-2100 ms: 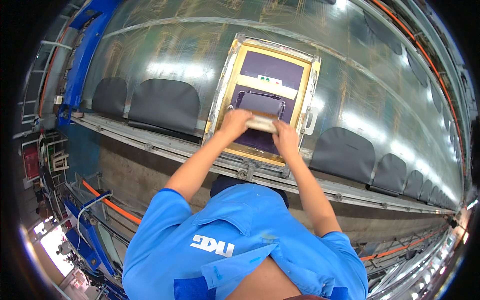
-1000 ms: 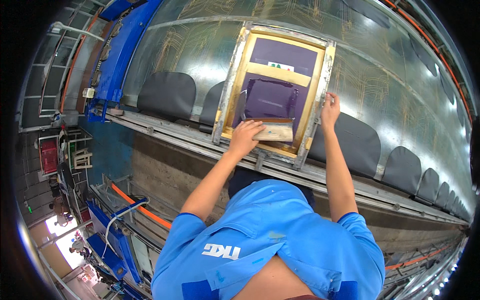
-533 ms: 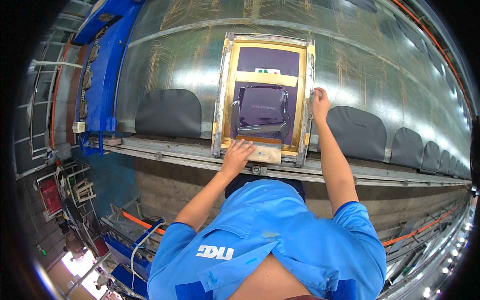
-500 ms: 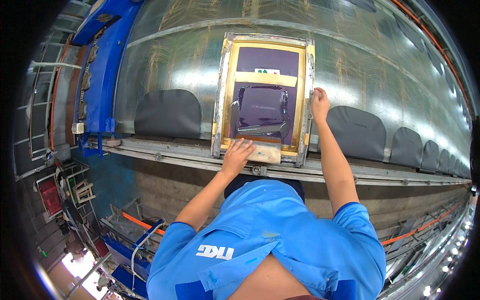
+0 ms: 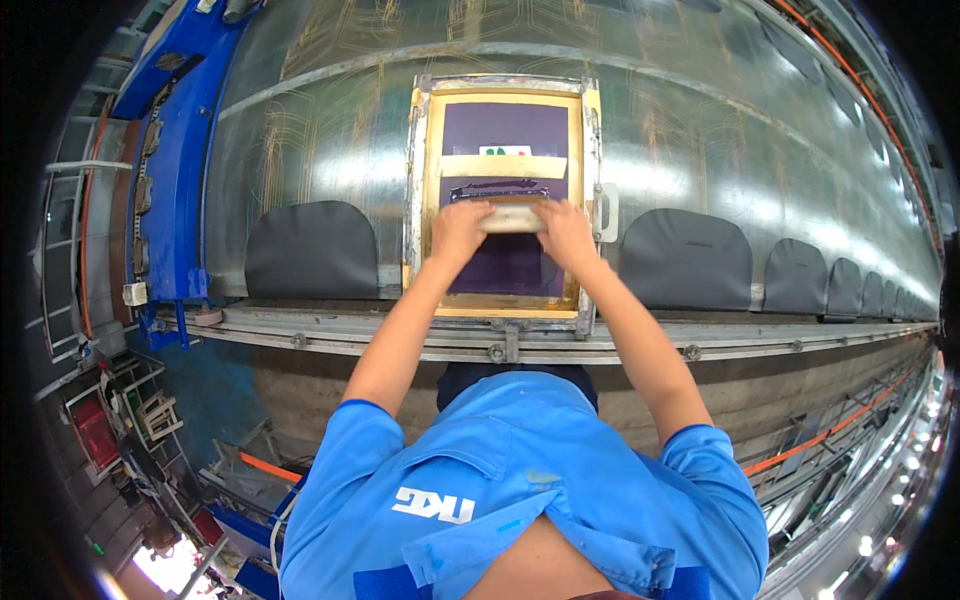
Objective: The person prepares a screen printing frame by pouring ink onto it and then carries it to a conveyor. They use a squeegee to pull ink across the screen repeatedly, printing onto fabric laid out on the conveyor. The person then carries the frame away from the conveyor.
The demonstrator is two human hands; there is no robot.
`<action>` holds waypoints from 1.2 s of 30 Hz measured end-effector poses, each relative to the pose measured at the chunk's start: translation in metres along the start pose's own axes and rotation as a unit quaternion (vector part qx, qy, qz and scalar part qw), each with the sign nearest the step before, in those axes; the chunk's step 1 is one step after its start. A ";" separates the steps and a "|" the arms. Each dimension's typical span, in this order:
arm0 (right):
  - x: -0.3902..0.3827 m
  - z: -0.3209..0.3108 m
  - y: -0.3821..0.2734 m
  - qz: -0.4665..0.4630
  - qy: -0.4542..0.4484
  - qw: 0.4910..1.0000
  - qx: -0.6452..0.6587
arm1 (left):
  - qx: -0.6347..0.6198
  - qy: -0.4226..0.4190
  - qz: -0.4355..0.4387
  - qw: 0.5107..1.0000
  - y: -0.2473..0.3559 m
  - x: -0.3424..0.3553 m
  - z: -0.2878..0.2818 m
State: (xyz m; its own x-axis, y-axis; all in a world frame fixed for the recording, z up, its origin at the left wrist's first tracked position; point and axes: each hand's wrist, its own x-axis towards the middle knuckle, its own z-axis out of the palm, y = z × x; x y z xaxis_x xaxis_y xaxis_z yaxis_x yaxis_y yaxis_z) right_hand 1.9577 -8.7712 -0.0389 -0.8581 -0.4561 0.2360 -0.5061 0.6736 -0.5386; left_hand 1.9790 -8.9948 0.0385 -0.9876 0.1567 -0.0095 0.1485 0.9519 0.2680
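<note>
A screen-printing frame (image 5: 413, 190) with yellow inner edges and purple mesh (image 5: 500, 127) lies on the long table in front of me. Across its middle stands a squeegee (image 5: 512, 220) with a pale wooden grip. My left hand (image 5: 461, 232) is closed on its left end, and my right hand (image 5: 566, 234) grips the right end. Dark, glossy ink (image 5: 500, 187) shows just beyond the blade. A pale yellow strip (image 5: 503, 166) crosses the mesh farther up. My hands and the squeegee cover part of the printing area.
Dark grey rounded panels lie along the near table edge, one to the left (image 5: 312, 250) and several to the right, the closest (image 5: 686, 259) near the frame. A metal rail (image 5: 400, 342) runs along the front. Blue machinery (image 5: 170, 190) stands at the left.
My right hand has left the frame's right side and joined the left on the squeegee. The squeegee has moved from the frame's near edge to mid-screen, over the printing area.
</note>
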 end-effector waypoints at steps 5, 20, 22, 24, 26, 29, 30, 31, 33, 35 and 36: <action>-0.080 0.005 -0.042 -0.004 0.001 1.000 0.014 | 0.049 -0.021 0.016 0.998 0.000 -0.092 0.033; -0.045 0.005 -0.032 0.005 0.074 0.990 0.117 | -0.005 -0.023 -0.015 1.000 0.000 -0.042 0.004; -0.073 0.005 -0.042 0.025 0.033 0.993 0.107 | 0.013 -0.041 -0.007 0.999 0.007 -0.065 0.013; -0.077 0.002 -0.035 0.017 -0.005 0.990 0.139 | 0.005 -0.047 0.002 0.999 0.009 -0.082 0.014; -0.074 -0.001 -0.011 -0.019 -0.039 0.973 0.225 | 0.004 -0.019 0.005 1.000 0.008 -0.091 0.013; -0.045 -0.004 0.055 0.201 0.182 0.910 0.313 | -0.005 -0.008 0.002 1.000 0.011 -0.095 0.013; -0.033 -0.003 0.072 0.234 0.274 0.913 0.188 | -0.011 -0.005 0.000 1.000 0.014 -0.092 0.014; -0.022 0.004 0.095 0.260 0.279 0.910 0.165 | -0.016 -0.003 0.004 1.000 0.019 -0.086 0.013; -0.011 0.016 0.116 0.303 0.249 0.894 0.219 | -0.009 -0.004 0.013 1.000 0.022 -0.090 0.018; 0.005 0.016 0.109 0.324 0.173 0.855 0.367 | 0.011 0.007 0.015 1.000 0.019 -0.103 0.019; 0.008 0.017 0.126 0.337 0.190 0.867 0.314 | 0.010 -0.020 0.026 0.999 0.025 -0.097 0.016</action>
State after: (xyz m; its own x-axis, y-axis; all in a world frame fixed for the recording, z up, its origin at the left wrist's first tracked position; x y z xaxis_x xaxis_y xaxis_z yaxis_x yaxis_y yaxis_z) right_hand 1.8883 -8.7001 -0.1182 -0.9677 0.2230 -0.1177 0.1653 0.2086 -0.9639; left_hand 2.0795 -8.9820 0.0309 -0.9759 0.2157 -0.0338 0.2006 0.9471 0.2506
